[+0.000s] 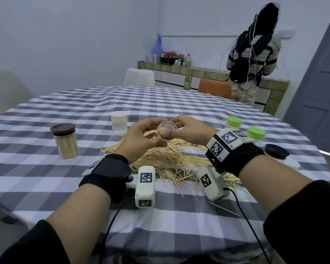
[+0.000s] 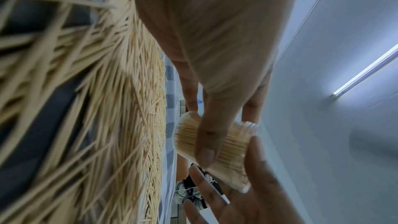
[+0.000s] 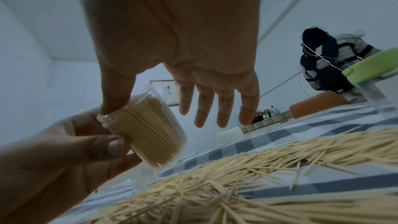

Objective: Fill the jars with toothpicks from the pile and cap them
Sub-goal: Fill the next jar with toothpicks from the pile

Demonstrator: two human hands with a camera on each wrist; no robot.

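Observation:
My left hand (image 1: pixel 145 136) grips a clear, uncapped jar (image 1: pixel 165 132) packed with toothpicks, tilted above the toothpick pile (image 1: pixel 171 159). In the left wrist view the left thumb (image 2: pixel 206 142) lies across the jar (image 2: pixel 228 149). My right hand (image 1: pixel 181 128) is beside the jar's mouth. Its thumb (image 3: pixel 115 101) touches the threaded neck of the jar (image 3: pixel 150 134), while its other fingers (image 3: pixel 224 108) are stretched out straight and clear of it. No cap is on this jar or in either hand.
A full brown-capped jar (image 1: pixel 66 143) stands at the left and a nearly empty white-capped jar (image 1: pixel 119 126) behind the pile. Two green-capped jars (image 1: pixel 255 133) and a brown-lidded one (image 1: pixel 276 151) stand at the right. Another person (image 1: pixel 253 60) stands at the far counter.

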